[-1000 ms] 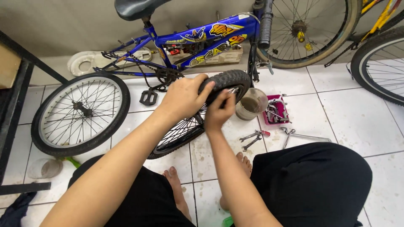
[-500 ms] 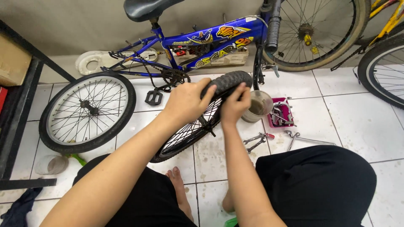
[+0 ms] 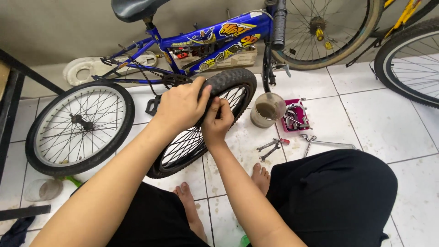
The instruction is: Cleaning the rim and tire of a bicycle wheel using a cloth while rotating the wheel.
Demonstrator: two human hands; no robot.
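A loose wheel (image 3: 228,91) with a knobby black tyre stands tilted on the floor (image 3: 388,123), in front of the blue bike (image 3: 215,39) and between the person's knees. The left hand (image 3: 183,105) lies over the top of the tyre, fingers curled down on it. The right hand (image 3: 218,121) is just beside it, fingers pinched tight on the tyre's edge by the rim. Both hands grasp the tyre.

To the left, the bike's back wheel (image 3: 80,128) rests on the floor. To the right of the loose wheel stands a cup (image 3: 267,110) with brown stuff inside. Touching the cup is a pink tray (image 3: 296,116) full of metal parts. Nearer the person lie small pliers (image 3: 273,147) and a spanner (image 3: 320,142). Two bare feet (image 3: 260,176) rest on the tiles under the wheel.
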